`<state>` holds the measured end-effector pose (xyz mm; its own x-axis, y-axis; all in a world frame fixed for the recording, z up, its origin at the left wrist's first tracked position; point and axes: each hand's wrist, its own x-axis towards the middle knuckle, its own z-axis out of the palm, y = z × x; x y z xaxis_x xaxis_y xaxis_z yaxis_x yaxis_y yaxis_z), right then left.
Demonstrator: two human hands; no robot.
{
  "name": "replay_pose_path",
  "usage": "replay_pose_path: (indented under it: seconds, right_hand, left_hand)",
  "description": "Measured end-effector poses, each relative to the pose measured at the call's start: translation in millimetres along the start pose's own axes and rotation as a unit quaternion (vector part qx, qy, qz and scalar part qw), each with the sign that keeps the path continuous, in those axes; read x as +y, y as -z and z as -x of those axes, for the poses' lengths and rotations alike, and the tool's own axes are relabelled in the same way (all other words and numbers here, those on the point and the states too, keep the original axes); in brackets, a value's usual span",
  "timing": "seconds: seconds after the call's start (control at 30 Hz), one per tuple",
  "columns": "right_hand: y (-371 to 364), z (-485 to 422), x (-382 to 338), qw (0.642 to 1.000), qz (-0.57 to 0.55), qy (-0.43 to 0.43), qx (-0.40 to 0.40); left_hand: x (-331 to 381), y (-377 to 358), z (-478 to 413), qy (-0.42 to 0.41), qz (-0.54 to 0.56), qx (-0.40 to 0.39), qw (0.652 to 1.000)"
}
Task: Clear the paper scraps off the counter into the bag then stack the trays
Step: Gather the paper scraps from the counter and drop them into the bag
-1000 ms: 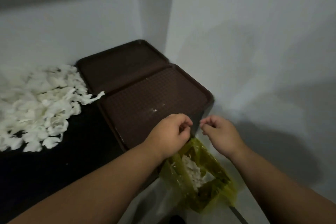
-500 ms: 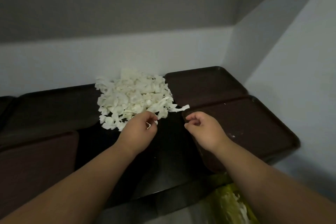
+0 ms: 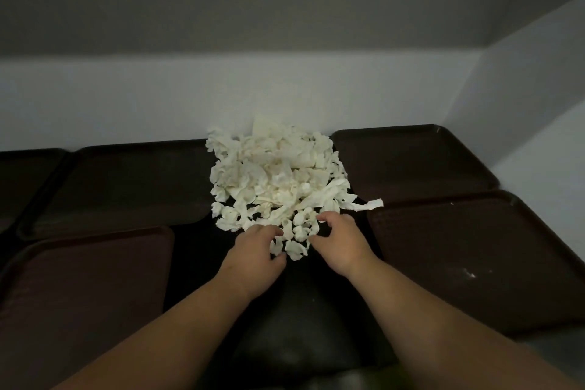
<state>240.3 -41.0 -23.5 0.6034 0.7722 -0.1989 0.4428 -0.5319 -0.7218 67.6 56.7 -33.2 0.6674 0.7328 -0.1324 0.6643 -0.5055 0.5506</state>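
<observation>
A heap of white paper scraps lies on the dark counter against the back wall. My left hand and my right hand rest at the heap's near edge, fingers curled around the nearest scraps between them. Brown trays flank the heap: one at the far right, one at the near right, one at the far left and one at the near left. The bag is out of view.
Another dark tray shows at the far left edge. A white wall runs behind the counter and turns a corner at the right. The near right tray carries a few white specks.
My view swung left from the green bag to the heap. Both hands left the bag, moved forward to the heap's near edge, and now cup the closest scraps.
</observation>
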Motion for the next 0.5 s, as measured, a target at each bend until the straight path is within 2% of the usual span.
replay_pose_path:
  seconds: [0.2, 0.27, 0.5]
  right_hand:
    - [-17.7, -35.7, 4.9, 0.996, 0.035, 0.031, -0.071]
    - [-19.7, -47.0, 5.4, 0.993, 0.057, 0.047, -0.087]
    - [-22.4, -68.7, 0.1, 0.973, 0.164, 0.105, -0.127]
  left_hand:
    - [14.2, -32.8, -31.5, 0.040, -0.104, -0.065, 0.992]
    - [14.9, -40.2, -37.8, 0.042, -0.153, -0.062, 0.985]
    - [-3.2, -41.1, -40.7, 0.042, -0.032, -0.015, 0.998]
